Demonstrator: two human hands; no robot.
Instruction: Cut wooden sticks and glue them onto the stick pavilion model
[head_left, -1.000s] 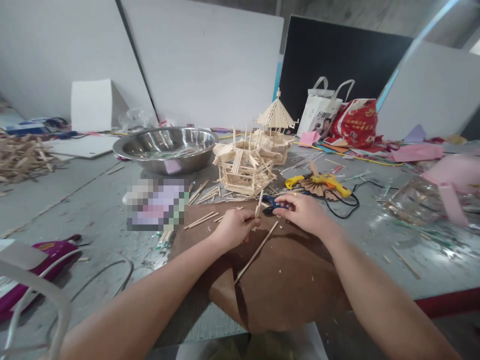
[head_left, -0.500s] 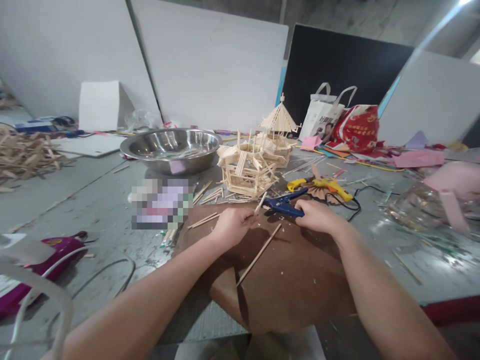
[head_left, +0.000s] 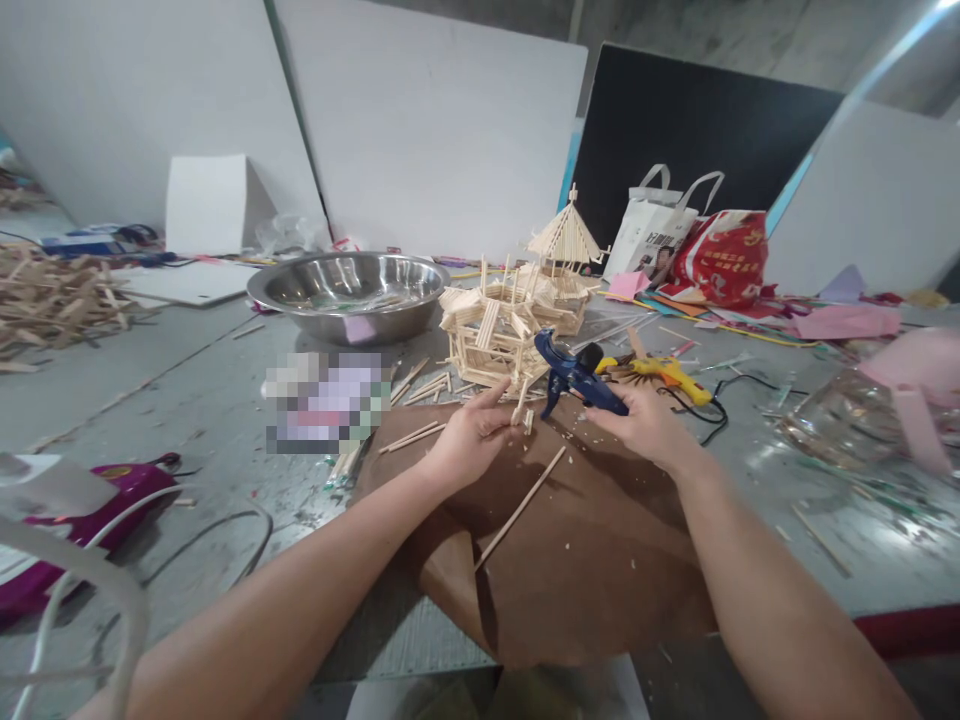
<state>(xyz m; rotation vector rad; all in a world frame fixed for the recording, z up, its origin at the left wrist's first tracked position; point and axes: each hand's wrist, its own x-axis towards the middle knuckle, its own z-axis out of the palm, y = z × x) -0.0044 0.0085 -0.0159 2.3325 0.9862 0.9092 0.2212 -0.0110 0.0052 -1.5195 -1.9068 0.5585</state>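
My left hand (head_left: 480, 435) pinches a short, pale wooden stick (head_left: 520, 402) between thumb and fingers, above the brown sheet (head_left: 600, 560). A small piece of wood (head_left: 529, 422) shows beside its tip. My right hand (head_left: 637, 425) is closed around the handle of a blue plier-like cutter (head_left: 574, 375), whose jaws point up and left, apart from the stick. Just behind my hands stands a model pavilion built of sticks (head_left: 491, 335), its lower part partly hidden. A longer stick (head_left: 521, 508) lies across the brown sheet.
A steel basin (head_left: 349, 295) stands behind on the left. A yellow glue gun (head_left: 675, 378) with a black cord lies at right. A second model with a pointed roof (head_left: 568, 235) is behind. Purple device (head_left: 112, 510) and white cables are at left. Bags (head_left: 720, 255) stand far back.
The blue cutter has turned upward and moved away from the stick in my left hand. That stick looks shorter, and a small piece of wood shows beside it. The view shifted slightly.
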